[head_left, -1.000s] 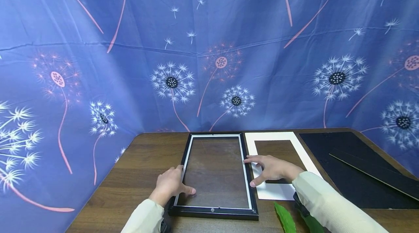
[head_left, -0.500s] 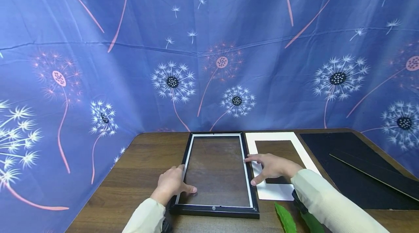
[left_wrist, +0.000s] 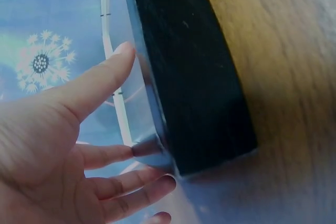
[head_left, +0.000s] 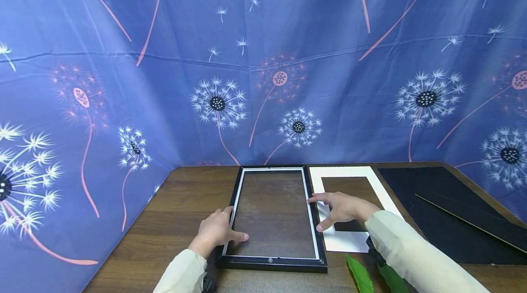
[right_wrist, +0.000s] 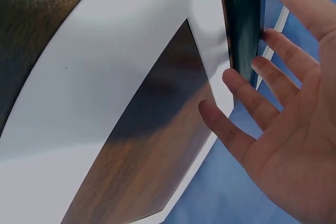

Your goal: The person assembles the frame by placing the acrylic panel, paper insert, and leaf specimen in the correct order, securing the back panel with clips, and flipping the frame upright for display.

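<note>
A black picture frame (head_left: 270, 263) with a pale inner lip and a clear pane lies on the wooden table, between my two hands. My left hand (head_left: 215, 230) is at its left side, fingers along the outer edge and thumb reaching in over the pane. In the left wrist view the fingertips meet the frame's side (left_wrist: 194, 77). On the other side my right hand (head_left: 341, 208) has its fingers spread, fingertips right at the frame's right edge. A white picture mat (head_left: 346, 243) with a rectangular opening lies under that hand.
A black board (head_left: 428, 206) with a raised strip lies at the right of the table (head_left: 164, 238). Green leaves (head_left: 360, 274) show near the front, partly behind the right sleeve. A blue dandelion-print cloth (head_left: 263, 23) hangs along the back and left.
The picture frame has shifted very slightly away from me, and my right hand has moved a little with it. My left hand stays nearly where it was.
</note>
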A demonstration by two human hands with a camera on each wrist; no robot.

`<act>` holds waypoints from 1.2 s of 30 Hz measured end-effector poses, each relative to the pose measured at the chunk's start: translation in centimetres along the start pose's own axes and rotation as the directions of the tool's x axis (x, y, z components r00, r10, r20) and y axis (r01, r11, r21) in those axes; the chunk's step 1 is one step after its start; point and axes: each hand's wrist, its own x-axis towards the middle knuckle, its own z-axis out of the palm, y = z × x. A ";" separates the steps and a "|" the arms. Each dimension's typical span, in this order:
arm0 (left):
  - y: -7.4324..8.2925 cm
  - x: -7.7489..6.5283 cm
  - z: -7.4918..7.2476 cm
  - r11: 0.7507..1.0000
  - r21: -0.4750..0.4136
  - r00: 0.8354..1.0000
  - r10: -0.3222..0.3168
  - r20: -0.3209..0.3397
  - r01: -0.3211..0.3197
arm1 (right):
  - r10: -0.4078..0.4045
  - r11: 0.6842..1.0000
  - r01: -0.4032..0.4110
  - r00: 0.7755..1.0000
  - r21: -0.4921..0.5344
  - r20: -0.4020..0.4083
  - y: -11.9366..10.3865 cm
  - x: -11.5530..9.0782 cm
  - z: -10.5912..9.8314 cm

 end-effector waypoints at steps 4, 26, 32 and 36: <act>-0.8 0.2 -0.2 0.999 -0.042 1.000 0.007 0.017 -0.007 | 0.001 1.000 -0.001 1.000 0.010 -0.007 0.1 0.0 0.1; -3.0 0.2 -0.2 0.991 -0.065 0.993 0.120 -0.003 -0.120 | -0.087 0.996 0.088 0.996 0.031 -0.034 0.4 -0.6 0.6; -2.8 0.1 -0.2 0.993 -0.060 0.995 0.100 0.028 -0.098 | -0.116 0.991 0.118 0.992 0.054 -0.045 0.3 -1.1 0.9; -2.9 0.2 -0.2 0.994 -0.060 0.995 0.095 0.040 -0.092 | -0.103 0.992 0.106 0.993 0.062 -0.058 0.0 -1.3 1.2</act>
